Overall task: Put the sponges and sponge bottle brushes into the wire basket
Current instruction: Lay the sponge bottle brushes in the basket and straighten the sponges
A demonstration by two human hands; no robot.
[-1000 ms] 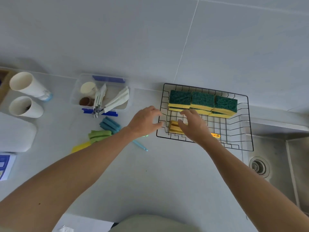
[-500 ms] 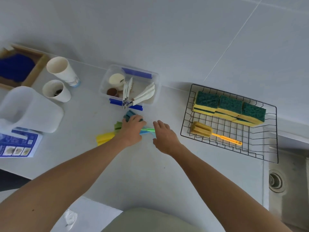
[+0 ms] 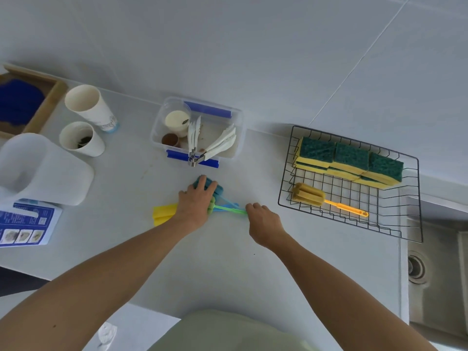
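Observation:
The black wire basket stands on the counter at the right. Green-and-yellow sponges line its far side, and an orange sponge bottle brush lies in front of them. Left of the basket, several sponge brushes lie in a bunch: a blue one, a green one and a yellow one. My left hand lies on top of the foam heads. My right hand has its fingertips closed on the end of the green brush handle.
A clear plastic box with cups and white tongs sits behind the brushes. Two paper cups, a white jug, a leaflet and a wooden tray stand at the left. The sink is at the right.
Both hands left the basket, where the orange brush now lies, and moved left to the bunch of brushes. My right hand closed on the green handle.

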